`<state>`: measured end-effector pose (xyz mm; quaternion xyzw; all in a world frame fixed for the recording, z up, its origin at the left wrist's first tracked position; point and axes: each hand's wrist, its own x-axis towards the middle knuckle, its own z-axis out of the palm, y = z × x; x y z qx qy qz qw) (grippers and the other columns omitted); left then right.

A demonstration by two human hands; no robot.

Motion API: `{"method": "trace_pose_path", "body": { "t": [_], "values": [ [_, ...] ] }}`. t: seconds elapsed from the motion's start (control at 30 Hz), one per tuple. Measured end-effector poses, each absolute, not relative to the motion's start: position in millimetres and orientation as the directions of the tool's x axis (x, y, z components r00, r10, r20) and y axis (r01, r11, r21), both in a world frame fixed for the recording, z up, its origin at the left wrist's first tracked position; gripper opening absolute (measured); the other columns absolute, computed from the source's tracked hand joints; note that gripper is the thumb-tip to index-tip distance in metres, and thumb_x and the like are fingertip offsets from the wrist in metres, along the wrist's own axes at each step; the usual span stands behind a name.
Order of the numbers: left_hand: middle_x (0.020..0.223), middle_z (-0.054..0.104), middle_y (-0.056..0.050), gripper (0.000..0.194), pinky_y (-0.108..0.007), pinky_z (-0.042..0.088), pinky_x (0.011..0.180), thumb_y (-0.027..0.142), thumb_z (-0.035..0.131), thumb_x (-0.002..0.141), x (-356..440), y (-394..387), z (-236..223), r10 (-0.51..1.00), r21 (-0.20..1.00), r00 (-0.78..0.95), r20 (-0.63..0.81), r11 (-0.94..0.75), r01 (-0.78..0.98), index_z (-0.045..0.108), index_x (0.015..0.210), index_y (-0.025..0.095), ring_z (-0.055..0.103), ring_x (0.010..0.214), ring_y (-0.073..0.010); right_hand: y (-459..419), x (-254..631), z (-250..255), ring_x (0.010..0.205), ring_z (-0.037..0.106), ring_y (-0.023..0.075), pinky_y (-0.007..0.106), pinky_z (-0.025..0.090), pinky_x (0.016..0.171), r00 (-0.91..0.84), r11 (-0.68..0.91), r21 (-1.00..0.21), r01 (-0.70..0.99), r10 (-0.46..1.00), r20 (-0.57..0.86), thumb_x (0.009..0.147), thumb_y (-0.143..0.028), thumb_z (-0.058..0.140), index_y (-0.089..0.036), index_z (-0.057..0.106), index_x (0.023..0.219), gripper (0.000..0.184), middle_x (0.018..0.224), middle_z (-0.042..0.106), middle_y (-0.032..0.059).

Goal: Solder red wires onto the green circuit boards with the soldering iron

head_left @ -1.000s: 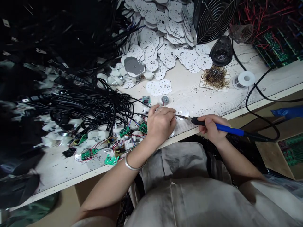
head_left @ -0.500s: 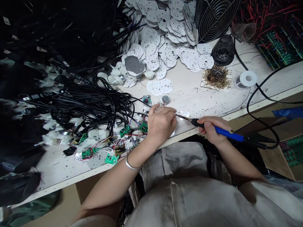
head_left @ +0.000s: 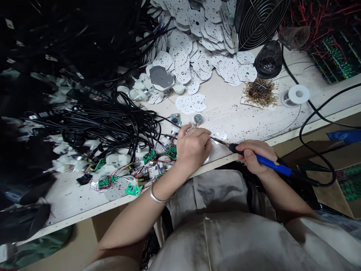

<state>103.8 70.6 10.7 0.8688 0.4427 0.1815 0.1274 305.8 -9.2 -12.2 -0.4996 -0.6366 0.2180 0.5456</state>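
Okay, head view: right hand (head_left: 260, 150) grips soldering iron (head_left: 273, 165) pen-style, likely for fine control, tip beside left hand (head_left: 193, 147). Left fingers curled over table (head_left: 235, 114); can't tell what's gripped. White plate (head_left: 222, 134) lies by tip. Solder spool (head_left: 298, 94) sits right, probably for easy reach.
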Motion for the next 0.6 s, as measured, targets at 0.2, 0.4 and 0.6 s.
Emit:
{"method": "trace_pose_path", "body": {
  "t": [0.2, 0.4, 0.6],
  "values": [
    [0.094, 0.078, 0.000, 0.019, -0.047, 0.044, 0.100, 0.013, 0.056, 0.084, 104, 71, 10, 0.808, 0.368, 0.550, 0.210, -0.587, 0.721, 0.069, 0.073, 0.022, 0.071, 0.084, -0.0198, -19, 303, -22, 0.046, 0.064, 0.0155, 0.032, 0.060, 0.053, 0.319, 0.251, -0.892, 0.377, 0.868, 0.380, 0.097, -0.035, 0.050, -0.025, 0.070, 0.098, 0.023, 0.064, 0.069, -0.0014],
    [0.095, 0.076, -0.005, 0.016, -0.052, 0.043, 0.102, 0.011, 0.057, 0.083, 107, 72, 9, 0.792, 0.342, 0.590, 0.158, -0.604, 0.720, 0.068, 0.076, 0.020, 0.069, 0.086, -0.0237, -9, 299, -21, 0.107, 0.072, 0.0262, 0.045, 0.060, 0.095, 0.009, 0.392, -0.772, 0.500, 0.889, 0.458, 0.094, -0.026, 0.057, -0.027, 0.047, 0.138, 0.045, 0.121, 0.071, 0.0104],
    [0.085, 0.072, -0.005, 0.017, -0.044, 0.045, 0.103, 0.018, 0.058, 0.088, 116, 65, 11, 0.752, 0.218, 0.654, 0.090, -0.655, 0.723, 0.069, 0.075, 0.020, 0.067, 0.084, -0.0210, -9, 304, -27, 0.110, 0.069, 0.0325, 0.044, 0.062, 0.090, -0.098, 0.360, -0.558, 0.747, 0.891, 0.443, 0.092, -0.026, 0.062, -0.035, 0.043, 0.146, 0.058, 0.119, 0.072, 0.0123]
  ]
}}
